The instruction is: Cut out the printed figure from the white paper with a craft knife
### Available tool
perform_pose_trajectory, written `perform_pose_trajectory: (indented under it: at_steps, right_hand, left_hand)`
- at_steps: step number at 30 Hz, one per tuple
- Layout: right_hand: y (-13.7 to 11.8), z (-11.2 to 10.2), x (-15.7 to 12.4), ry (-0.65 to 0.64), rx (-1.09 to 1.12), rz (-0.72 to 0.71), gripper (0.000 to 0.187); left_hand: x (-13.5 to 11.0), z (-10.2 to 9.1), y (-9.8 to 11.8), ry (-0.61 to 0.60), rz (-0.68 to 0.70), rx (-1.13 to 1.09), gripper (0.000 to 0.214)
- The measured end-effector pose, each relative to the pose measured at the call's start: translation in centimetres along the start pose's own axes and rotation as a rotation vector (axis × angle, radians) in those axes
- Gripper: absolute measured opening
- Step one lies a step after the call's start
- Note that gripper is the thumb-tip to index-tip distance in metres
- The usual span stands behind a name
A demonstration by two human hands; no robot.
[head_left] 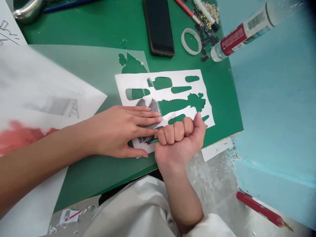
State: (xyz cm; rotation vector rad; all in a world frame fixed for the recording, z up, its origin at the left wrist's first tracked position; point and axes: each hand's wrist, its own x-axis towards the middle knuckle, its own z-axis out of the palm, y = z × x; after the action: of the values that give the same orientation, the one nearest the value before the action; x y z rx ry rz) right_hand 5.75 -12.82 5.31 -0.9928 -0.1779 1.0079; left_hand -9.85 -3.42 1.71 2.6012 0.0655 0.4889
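My left hand (123, 130) lies palm down with its fingers stretched out, pressing on a white paper sheet (179, 74) with several cut-out shapes. Grey and black printed pictures show on that sheet around the fingers. My right hand (181, 133) is closed in a fist, palm side up, over the sheet's near edge. A thin green tool (154, 141) sticks out of the fist beside my left index finger; its kind cannot be made out and most of it is hidden. A translucent plastic sheet (98, 59) with a cut-out lies partly under the paper.
On the green table (222, 98) are a phone (159, 28), a tape roll (191, 41), a plastic bottle (237, 38), pens and small black pieces. Large white paper (49, 95) covers the left. A blue wall (271, 115) stands at right; a red pen-like object (259, 209) is below it.
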Motion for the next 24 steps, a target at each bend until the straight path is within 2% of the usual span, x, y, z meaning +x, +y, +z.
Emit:
perform_pose_trajectory:
  at_steps: [11, 24]
  right_hand:
    - [0.13, 0.29, -0.23, 0.090, 0.017, 0.017, 0.059]
    - [0.29, 0.57, -0.53, 0.096, -0.032, 0.003, 0.059]
  left_hand:
    - [0.11, -0.09, 0.16, -0.007, -0.010, 0.032, 0.066]
    - [0.08, -0.14, 0.18, -0.012, -0.022, 0.022, 0.066]
